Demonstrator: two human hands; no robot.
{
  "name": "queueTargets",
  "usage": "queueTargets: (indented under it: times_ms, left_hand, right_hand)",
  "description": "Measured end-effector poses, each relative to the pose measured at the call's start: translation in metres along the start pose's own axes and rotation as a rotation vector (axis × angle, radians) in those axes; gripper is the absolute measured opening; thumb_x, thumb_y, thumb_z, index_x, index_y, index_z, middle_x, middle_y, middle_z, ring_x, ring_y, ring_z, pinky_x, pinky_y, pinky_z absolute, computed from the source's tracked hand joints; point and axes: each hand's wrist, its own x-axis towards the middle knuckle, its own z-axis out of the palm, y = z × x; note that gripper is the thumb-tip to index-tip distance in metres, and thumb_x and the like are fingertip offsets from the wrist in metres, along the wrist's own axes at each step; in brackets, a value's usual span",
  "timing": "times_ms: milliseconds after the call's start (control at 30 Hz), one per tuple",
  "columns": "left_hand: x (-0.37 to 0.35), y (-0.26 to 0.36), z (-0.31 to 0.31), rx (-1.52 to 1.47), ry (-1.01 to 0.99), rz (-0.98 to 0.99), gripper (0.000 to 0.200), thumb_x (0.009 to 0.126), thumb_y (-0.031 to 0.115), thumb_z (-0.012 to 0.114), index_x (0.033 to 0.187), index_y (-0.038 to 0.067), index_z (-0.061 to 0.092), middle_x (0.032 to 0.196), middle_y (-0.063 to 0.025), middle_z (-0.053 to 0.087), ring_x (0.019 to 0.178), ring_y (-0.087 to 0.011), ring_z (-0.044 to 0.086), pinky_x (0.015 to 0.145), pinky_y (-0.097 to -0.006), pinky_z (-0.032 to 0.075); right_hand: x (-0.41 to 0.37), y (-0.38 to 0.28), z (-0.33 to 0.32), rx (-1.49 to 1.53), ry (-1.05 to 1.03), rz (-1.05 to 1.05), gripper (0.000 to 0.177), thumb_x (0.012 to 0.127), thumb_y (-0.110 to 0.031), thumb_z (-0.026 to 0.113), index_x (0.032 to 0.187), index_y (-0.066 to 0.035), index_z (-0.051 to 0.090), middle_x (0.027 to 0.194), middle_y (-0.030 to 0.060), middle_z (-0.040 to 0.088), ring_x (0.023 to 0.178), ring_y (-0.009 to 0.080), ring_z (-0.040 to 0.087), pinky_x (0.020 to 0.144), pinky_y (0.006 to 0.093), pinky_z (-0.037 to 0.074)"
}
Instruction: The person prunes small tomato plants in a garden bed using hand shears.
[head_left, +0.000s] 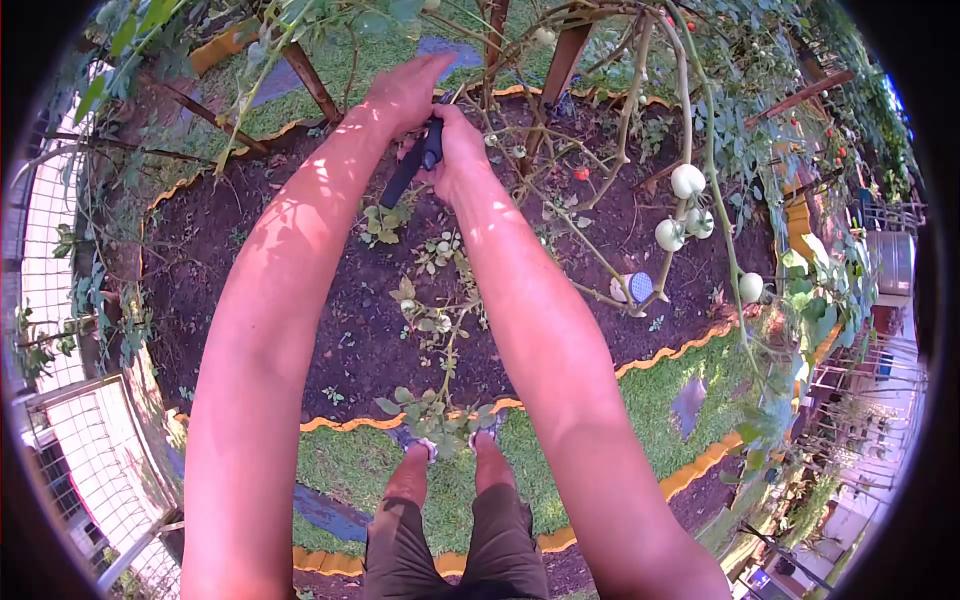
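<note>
Both my arms reach forward over the soil bed (250, 330). My right hand (462, 145) is closed around a black hand tool (408, 172), whose long dark arm points down and left; its exact kind is partly hidden by the hand. Just left of and above it is my left hand (405, 95), its fingers stretched out toward the upper right, with no held object visible. Tomato stems (535, 130) and a wooden stake (565, 65) stand just beyond and right of the hands. Pale green tomatoes (688, 180) hang farther right, and a small red tomato (581, 174) shows among the stems.
Scalloped yellow edging (660, 355) borders the bed. A round, blue-topped object (638, 287) lies on the soil. Leafy low plants (440, 400) grow before my feet on the grass (340, 465). White mesh fencing (50, 230) stands left; a metal container (890, 262) is at right.
</note>
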Motion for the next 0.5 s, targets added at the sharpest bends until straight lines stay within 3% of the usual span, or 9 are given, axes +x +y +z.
queueTargets:
  times_ms: [67,167,267,333,500]
  left_hand:
    - [0.012,0.002,-0.003,0.070,-0.079,0.021,0.077,0.088,0.005,0.065,0.156,0.027,0.038,0.145,-0.0117,0.059,0.136,-0.0355,0.053,0.111,-0.0445,0.047]
    - [0.025,0.004,0.000,0.138,-0.173,0.046,0.076,0.089,0.008,0.066,0.156,0.030,0.039,0.147,-0.0084,0.058,0.136,-0.0323,0.054,0.108,-0.0486,0.047]
    - [0.032,0.004,0.006,0.196,-0.218,0.028,0.073,0.090,0.011,0.066,0.156,0.031,0.040,0.148,-0.0066,0.058,0.134,-0.0297,0.056,0.104,-0.0527,0.044]
    - [0.035,0.002,0.009,0.219,-0.247,0.010,0.072,0.090,0.011,0.066,0.155,0.031,0.041,0.149,-0.0057,0.058,0.133,-0.0280,0.058,0.102,-0.0543,0.042]
    - [0.025,-0.005,0.019,0.176,-0.140,0.053,0.067,0.091,0.009,0.062,0.153,0.027,0.044,0.149,-0.0044,0.058,0.133,-0.0265,0.058,0.102,-0.0531,0.040]
  right_hand:
    - [0.008,-0.002,-0.001,0.065,0.036,-0.018,0.033,0.096,-0.036,0.058,0.106,-0.004,0.056,0.072,0.0108,0.064,0.055,0.0245,0.065,0.047,0.0415,0.054]
    - [0.016,-0.004,-0.008,0.015,0.028,-0.050,0.033,0.096,-0.036,0.058,0.107,-0.005,0.056,0.072,0.0107,0.064,0.055,0.0237,0.065,0.047,0.0395,0.052]
    - [0.024,-0.005,-0.013,0.025,0.015,-0.063,0.032,0.100,-0.033,0.053,0.105,-0.001,0.055,0.075,0.0145,0.064,0.058,0.0258,0.066,0.054,0.0399,0.059]
    - [0.025,-0.003,-0.015,0.015,0.027,-0.186,0.029,0.099,-0.029,0.057,0.104,0.000,0.056,0.075,0.0133,0.063,0.057,0.0236,0.065,0.052,0.0377,0.058]
    - [0.020,-0.002,-0.010,-0.038,0.165,-0.326,0.024,0.095,-0.019,0.066,0.103,0.002,0.058,0.072,0.0103,0.062,0.055,0.0186,0.061,0.049,0.0340,0.053]
